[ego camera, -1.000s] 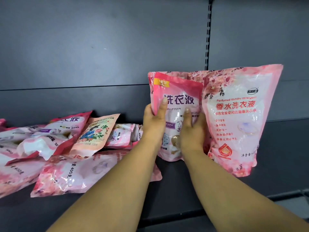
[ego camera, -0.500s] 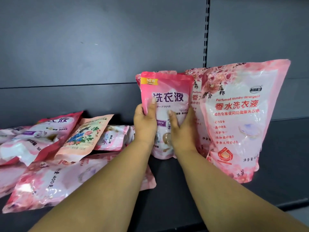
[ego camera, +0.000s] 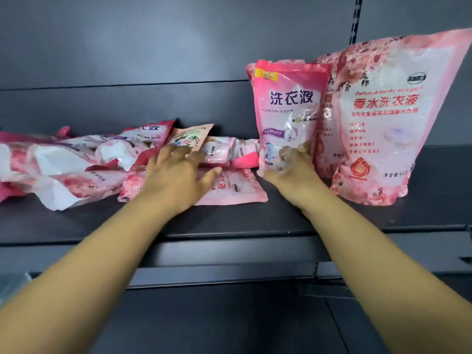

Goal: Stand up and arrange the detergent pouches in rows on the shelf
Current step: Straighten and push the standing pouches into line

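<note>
Left hand [ego camera: 176, 172] rests spread on a flat pink pouch [ego camera: 229, 187]; right hand [ego camera: 293, 167] grips the base of the upright small pink detergent pouch [ego camera: 288, 111] on the shelf [ego camera: 255, 218].

Dark back panel [ego camera: 153, 47], slotted upright [ego camera: 353, 21], perhaps steel.

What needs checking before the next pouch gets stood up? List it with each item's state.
1. Small pink pouch upright: ok.
2. Right hand at its base, blurred; grip: cannot tell.
3. Large pink pouch upright beside it: ok.
4. Left hand spread over the heap of fallen pouches, nothing gripped: ok.
5. Bare shelf in front for the row: ok.
6. Small pouch stands unaided: cannot tell.
</note>
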{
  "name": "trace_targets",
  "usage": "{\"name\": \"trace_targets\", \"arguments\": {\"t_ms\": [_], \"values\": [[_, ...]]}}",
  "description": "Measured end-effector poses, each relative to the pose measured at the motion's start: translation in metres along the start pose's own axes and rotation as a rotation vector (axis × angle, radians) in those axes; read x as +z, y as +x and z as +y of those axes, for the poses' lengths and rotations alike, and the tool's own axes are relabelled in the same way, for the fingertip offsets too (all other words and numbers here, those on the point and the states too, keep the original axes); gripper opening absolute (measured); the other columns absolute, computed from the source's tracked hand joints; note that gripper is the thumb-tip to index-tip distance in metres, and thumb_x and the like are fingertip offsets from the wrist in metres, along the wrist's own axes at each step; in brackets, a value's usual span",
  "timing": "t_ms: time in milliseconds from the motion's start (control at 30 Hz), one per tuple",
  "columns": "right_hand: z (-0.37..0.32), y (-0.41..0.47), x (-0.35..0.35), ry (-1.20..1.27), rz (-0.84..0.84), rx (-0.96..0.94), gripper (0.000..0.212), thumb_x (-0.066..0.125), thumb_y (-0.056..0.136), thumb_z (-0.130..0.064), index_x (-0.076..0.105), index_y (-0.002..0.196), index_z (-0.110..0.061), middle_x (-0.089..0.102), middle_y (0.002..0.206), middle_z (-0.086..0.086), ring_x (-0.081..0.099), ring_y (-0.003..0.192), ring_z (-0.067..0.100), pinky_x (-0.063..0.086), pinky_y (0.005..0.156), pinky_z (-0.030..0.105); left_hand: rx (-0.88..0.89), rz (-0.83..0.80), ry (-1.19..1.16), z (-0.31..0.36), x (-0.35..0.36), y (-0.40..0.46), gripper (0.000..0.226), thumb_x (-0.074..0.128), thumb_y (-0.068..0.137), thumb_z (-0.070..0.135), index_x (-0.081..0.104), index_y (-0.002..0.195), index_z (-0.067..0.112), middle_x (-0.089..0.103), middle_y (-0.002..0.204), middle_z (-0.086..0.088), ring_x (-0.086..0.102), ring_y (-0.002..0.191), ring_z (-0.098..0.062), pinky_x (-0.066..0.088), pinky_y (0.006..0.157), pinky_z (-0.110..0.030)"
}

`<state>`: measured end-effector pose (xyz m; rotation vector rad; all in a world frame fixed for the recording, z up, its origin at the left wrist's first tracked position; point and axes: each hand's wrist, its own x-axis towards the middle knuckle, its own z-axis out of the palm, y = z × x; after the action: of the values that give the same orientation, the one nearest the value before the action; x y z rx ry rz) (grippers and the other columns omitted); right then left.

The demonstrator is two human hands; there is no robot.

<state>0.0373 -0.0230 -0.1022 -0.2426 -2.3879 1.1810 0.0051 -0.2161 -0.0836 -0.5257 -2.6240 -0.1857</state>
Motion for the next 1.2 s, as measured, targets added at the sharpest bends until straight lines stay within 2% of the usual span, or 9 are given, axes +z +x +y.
{"name": "trace_targets", "arguments": {"t_ms": [200,333,500,633,767,900,1033,1133,1200], "values": [[-0.027,-0.032,0.024,-0.411,-0.431,-0.278,0.056,0.031,0.098,-0.043,0.022,0.147,-0.017,0.015,0.156,0.0,0.014,0.143,0.016,0.015,0.114,0.03,-0.049,-0.323,0.119,-0.011,0.002,-0.029,0.06,0.015,0.093,0.057,0.019,0.146,0.03,-0.002,0.158,-0.004,-0.002,0.145,-0.026,-0.003,0.115,-0.043],[-0.029,-0.046,0.012,-0.467,-0.538,-0.309,0.058,0.023,0.096,-0.052,0.018,0.148,-0.027,0.011,0.157,-0.01,0.01,0.144,0.008,0.012,0.114,0.027,-0.04,-0.329,-0.042,-0.019,-0.024,-0.045,0.06,0.009,0.091,0.056,0.035,0.14,0.034,0.034,0.149,-0.009,0.029,0.137,-0.027,0.018,0.111,-0.034],[-0.029,-0.065,-0.005,-0.459,-0.568,-0.238,0.057,0.023,0.087,-0.063,0.036,0.137,-0.038,0.033,0.149,-0.011,0.033,0.135,0.012,0.026,0.106,0.029,-0.048,-0.278,-0.225,-0.03,-0.053,-0.036,0.038,0.036,0.095,0.044,0.064,0.112,0.024,0.061,0.118,-0.007,0.049,0.098,-0.021,0.031,0.074,-0.021],[-0.029,-0.053,0.002,-0.43,-0.524,-0.145,0.055,0.026,0.088,-0.063,0.039,0.132,-0.033,0.042,0.143,-0.003,0.043,0.126,0.019,0.032,0.1,0.03,-0.048,-0.414,-0.087,-0.021,-0.04,-0.026,0.051,0.034,0.09,0.059,0.054,0.126,0.029,0.049,0.137,-0.004,0.044,0.122,-0.024,0.032,0.097,-0.027],[-0.018,-0.05,0.01,-0.498,-0.374,-0.027,0.083,0.028,0.082,-0.074,0.02,0.147,-0.023,0.022,0.155,0.002,0.027,0.139,0.023,0.025,0.112,0.037,-0.126,-0.625,-0.054,-0.021,-0.034,-0.025,0.091,0.021,0.076,0.078,0.029,0.145,0.02,0.024,0.154,-0.003,0.024,0.141,-0.022,0.018,0.112,-0.033],[-0.019,-0.051,0.004,-0.434,-0.267,0.049,0.075,0.038,0.087,-0.063,0.017,0.146,-0.023,0.031,0.15,0.007,0.034,0.135,0.029,0.031,0.108,0.039,-0.209,-0.635,-0.063,-0.019,-0.048,-0.022,0.084,0.039,0.066,0.081,0.059,0.113,0.014,0.055,0.128,-0.012,0.052,0.117,-0.027,0.035,0.091,-0.031],[-0.018,-0.055,0.002,-0.46,-0.207,0.043,0.061,0.036,0.09,-0.058,0.036,0.138,-0.02,0.041,0.144,0.007,0.041,0.129,0.028,0.035,0.105,0.039,-0.199,-0.658,-0.245,-0.013,-0.043,-0.03,0.083,0.047,0.045,0.082,0.066,0.093,0.017,0.063,0.105,-0.003,0.059,0.097,-0.02,0.044,0.08,-0.03],[-0.016,-0.057,0.004,-0.336,-0.118,0.072,0.064,0.039,0.089,-0.057,0.033,0.138,-0.016,0.043,0.141,0.008,0.043,0.127,0.028,0.037,0.101,0.036,-0.195,-0.474,-0.569,-0.005,-0.033,-0.041,0.051,0.066,0.066,0.059,0.061,0.094,0.016,0.059,0.096,0.004,0.054,0.082,-0.01,0.042,0.07,-0.024],[-0.022,-0.06,-0.001,0.04,-0.032,0.105,0.061,0.05,0.089,-0.05,0.035,0.137,-0.016,0.049,0.132,0.001,0.047,0.12,0.023,0.038,0.095,0.03,-0.128,-0.25,-0.804,0.0,-0.028,-0.047,0.027,0.072,0.074,0.038,0.056,0.082,0.017,0.055,0.074,0.004,0.046,0.059,-0.005,0.036,0.052,-0.018]]}}
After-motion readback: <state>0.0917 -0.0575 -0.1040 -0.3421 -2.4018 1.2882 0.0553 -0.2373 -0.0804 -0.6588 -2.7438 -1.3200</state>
